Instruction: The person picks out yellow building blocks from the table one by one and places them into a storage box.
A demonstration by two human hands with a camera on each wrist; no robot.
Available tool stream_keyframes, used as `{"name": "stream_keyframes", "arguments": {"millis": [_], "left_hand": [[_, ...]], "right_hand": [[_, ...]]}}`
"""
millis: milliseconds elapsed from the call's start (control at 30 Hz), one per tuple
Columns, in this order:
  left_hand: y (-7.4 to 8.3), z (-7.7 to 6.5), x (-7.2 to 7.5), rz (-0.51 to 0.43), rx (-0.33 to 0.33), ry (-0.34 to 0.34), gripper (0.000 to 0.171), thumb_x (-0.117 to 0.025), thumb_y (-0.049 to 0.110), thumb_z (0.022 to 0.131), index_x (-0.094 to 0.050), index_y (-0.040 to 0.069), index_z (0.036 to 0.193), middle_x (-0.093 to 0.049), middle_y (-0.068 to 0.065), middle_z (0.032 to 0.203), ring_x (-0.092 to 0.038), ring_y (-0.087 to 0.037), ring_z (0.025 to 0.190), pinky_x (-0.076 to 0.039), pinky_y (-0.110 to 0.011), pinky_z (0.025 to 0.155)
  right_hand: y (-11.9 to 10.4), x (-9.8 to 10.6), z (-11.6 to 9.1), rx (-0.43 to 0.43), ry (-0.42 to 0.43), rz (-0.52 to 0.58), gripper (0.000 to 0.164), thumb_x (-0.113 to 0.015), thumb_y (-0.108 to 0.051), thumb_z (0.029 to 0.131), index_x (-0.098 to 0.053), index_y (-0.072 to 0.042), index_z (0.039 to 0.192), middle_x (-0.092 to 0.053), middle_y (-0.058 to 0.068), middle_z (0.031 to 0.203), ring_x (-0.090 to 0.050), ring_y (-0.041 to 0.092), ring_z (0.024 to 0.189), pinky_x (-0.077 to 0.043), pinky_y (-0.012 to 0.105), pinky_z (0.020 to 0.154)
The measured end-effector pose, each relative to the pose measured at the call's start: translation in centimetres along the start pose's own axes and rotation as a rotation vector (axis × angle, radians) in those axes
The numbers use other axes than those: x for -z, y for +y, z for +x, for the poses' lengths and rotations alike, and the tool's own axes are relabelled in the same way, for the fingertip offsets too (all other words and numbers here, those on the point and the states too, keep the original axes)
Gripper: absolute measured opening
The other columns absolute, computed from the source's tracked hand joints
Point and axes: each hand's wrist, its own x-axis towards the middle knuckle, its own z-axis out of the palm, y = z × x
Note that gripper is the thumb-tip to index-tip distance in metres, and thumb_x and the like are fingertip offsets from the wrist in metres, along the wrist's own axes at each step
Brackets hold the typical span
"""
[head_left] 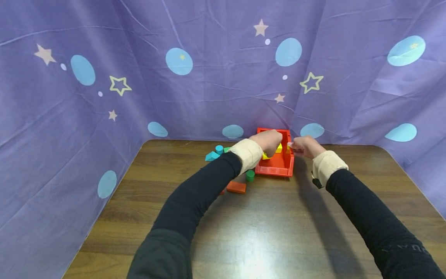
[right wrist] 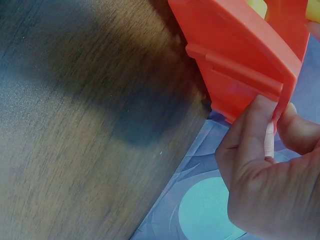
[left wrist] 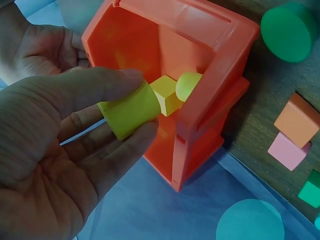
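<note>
A red plastic bin [head_left: 273, 170] stands at the back of the table near the cloth. Over its opening, my left hand [head_left: 270, 141] holds a yellow cylinder block [left wrist: 131, 111] between thumb and fingers. Inside the bin lie a yellow cube [left wrist: 166, 95] and a yellow block with a rounded side [left wrist: 189, 86], partly hidden by the bin wall. My right hand [head_left: 306, 147] pinches the edge of the bin's right wall, with the thumb on one side and the fingers [right wrist: 255, 125] on the other.
Left of the bin are a green cylinder [head_left: 250, 176], an orange block [head_left: 236, 187], a blue triangular block [head_left: 212, 156] and a blue cylinder [head_left: 219, 150]. A pink cube [left wrist: 290, 151] shows in the left wrist view. Purple cloth [head_left: 216, 93] hangs behind the wooden table [head_left: 265, 224].
</note>
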Motion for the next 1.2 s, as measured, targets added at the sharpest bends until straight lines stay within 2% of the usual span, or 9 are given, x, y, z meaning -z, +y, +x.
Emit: {"name": "stream_keyframes", "arguments": {"millis": [133, 400, 633, 700, 767, 833, 933, 1033, 1200], "left_hand": [[0.3, 0.3, -0.1, 0.006, 0.020, -0.029, 0.022, -0.065, -0.004, 0.083, -0.053, 0.012, 0.074, -0.041, 0.000, 0.074, -0.036, -0.015, 0.070, -0.031, -0.025, 0.056], [0.5, 1.2, -0.7, 0.008, 0.074, -0.060, 0.017, -0.072, -0.001, 0.082, -0.061, 0.010, 0.090, -0.051, -0.001, 0.087, -0.043, -0.015, 0.078, -0.039, -0.025, 0.062], [0.8, 0.4, -0.7, -0.020, 0.140, -0.069, 0.021, -0.072, 0.001, 0.085, -0.065, 0.009, 0.103, -0.058, -0.002, 0.097, -0.047, -0.016, 0.082, -0.043, -0.025, 0.068], [0.6, 1.1, -1.0, -0.019, 0.154, -0.085, 0.019, -0.071, 0.001, 0.084, -0.067, 0.009, 0.101, -0.059, -0.002, 0.095, -0.048, -0.017, 0.081, -0.044, -0.026, 0.066], [0.0, 2.8, -1.9, -0.026, 0.180, -0.098, 0.019, -0.073, 0.000, 0.080, -0.068, 0.010, 0.096, -0.058, -0.002, 0.090, -0.048, -0.018, 0.077, -0.044, -0.027, 0.061], [-0.2, 3.3, -2.4, -0.029, 0.193, -0.108, 0.019, -0.074, 0.001, 0.080, -0.069, 0.011, 0.096, -0.058, -0.002, 0.090, -0.048, -0.019, 0.077, -0.043, -0.028, 0.060], [0.1, 2.7, -2.5, -0.028, 0.204, -0.097, 0.019, -0.076, 0.002, 0.082, -0.071, 0.012, 0.098, -0.061, -0.001, 0.093, -0.049, -0.018, 0.077, -0.045, -0.027, 0.063], [1.1, 0.4, -1.6, -0.022, 0.187, -0.080, 0.015, -0.073, 0.004, 0.088, -0.070, 0.011, 0.102, -0.063, 0.000, 0.096, -0.048, -0.015, 0.080, -0.045, -0.025, 0.070], [1.8, -1.0, -1.3, -0.042, 0.191, -0.071, 0.008, -0.070, 0.004, 0.092, -0.070, 0.009, 0.098, -0.059, 0.001, 0.092, -0.046, -0.014, 0.078, -0.044, -0.025, 0.069]], "right_hand": [[0.0, 0.0, 0.1, 0.005, -0.005, 0.008, 0.027, -0.045, 0.004, 0.098, -0.044, -0.004, 0.072, -0.047, 0.003, 0.081, -0.052, 0.014, 0.073, -0.051, 0.021, 0.062], [0.1, 0.0, 0.2, -0.013, 0.027, 0.001, 0.015, -0.047, 0.003, 0.099, -0.050, -0.001, 0.084, -0.049, 0.004, 0.085, -0.054, 0.013, 0.072, -0.054, 0.024, 0.068], [-0.1, -0.1, 0.2, -0.023, 0.002, 0.010, 0.023, -0.046, 0.002, 0.102, -0.049, -0.002, 0.080, -0.048, 0.008, 0.099, -0.052, 0.013, 0.076, -0.053, 0.023, 0.067], [-0.1, -0.1, 0.2, -0.025, 0.006, 0.010, 0.023, -0.046, 0.002, 0.102, -0.048, -0.002, 0.080, -0.047, 0.010, 0.103, -0.051, 0.014, 0.077, -0.053, 0.023, 0.066], [-0.1, -0.1, 0.2, -0.025, 0.009, 0.008, 0.024, -0.046, 0.001, 0.103, -0.047, -0.002, 0.079, -0.047, 0.010, 0.104, -0.051, 0.014, 0.077, -0.053, 0.023, 0.067], [-0.1, -0.1, 0.2, -0.020, 0.009, 0.011, 0.025, -0.047, 0.001, 0.102, -0.048, -0.002, 0.078, -0.048, 0.009, 0.100, -0.052, 0.013, 0.075, -0.053, 0.023, 0.067], [0.0, 0.0, 0.3, -0.005, -0.006, 0.014, 0.025, -0.046, 0.003, 0.102, -0.049, -0.003, 0.078, -0.050, 0.006, 0.090, -0.052, 0.011, 0.070, -0.053, 0.024, 0.068], [0.1, 0.1, 0.3, 0.004, -0.021, 0.019, 0.023, -0.045, 0.005, 0.100, -0.050, -0.003, 0.079, -0.051, 0.002, 0.081, -0.052, 0.010, 0.067, -0.052, 0.023, 0.067], [0.1, 0.1, 0.3, 0.005, -0.014, 0.024, 0.023, -0.045, 0.006, 0.099, -0.049, -0.003, 0.078, -0.050, 0.002, 0.083, -0.052, 0.010, 0.068, -0.052, 0.023, 0.067]]}}
